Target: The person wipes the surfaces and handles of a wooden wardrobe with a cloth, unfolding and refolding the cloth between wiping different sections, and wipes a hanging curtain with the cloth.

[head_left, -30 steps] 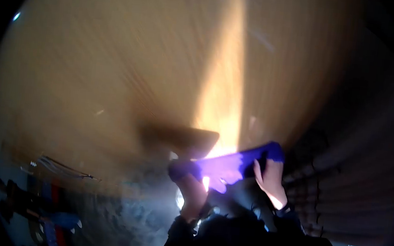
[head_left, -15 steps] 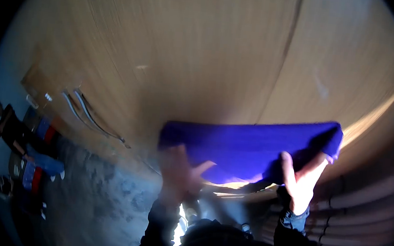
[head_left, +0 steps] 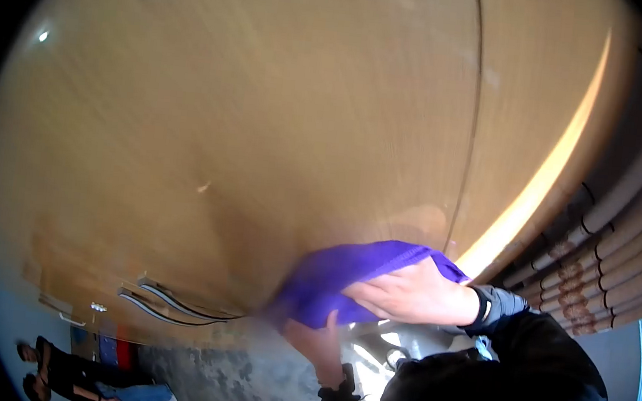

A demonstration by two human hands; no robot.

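Now, purple cloth (head_left: 341, 268) before the wooden doors (head_left: 307, 106) | left hand (head_left: 315, 344) grips the lower edge | right hand (head_left: 413, 290) lies across, pinch can't tell | best: firm left, even right pressure

Cloth (head_left: 329, 275) before cabinet (head_left: 307, 106), curtain (head_left: 584, 280) right (handles (head_left: 172, 306) left)

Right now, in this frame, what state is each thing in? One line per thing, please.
Purple cloth: against both hands, blurred at its left end; fold unclear.
Left hand: thumb raised by the cloth's lower edge, fingers unclear.
Right hand: laid over the cloth, fingers extended.
Wooden surface: crossed by a bright strip of light at right.
Curved handles: side by side, untouched.
Curtain: gathered in folds.
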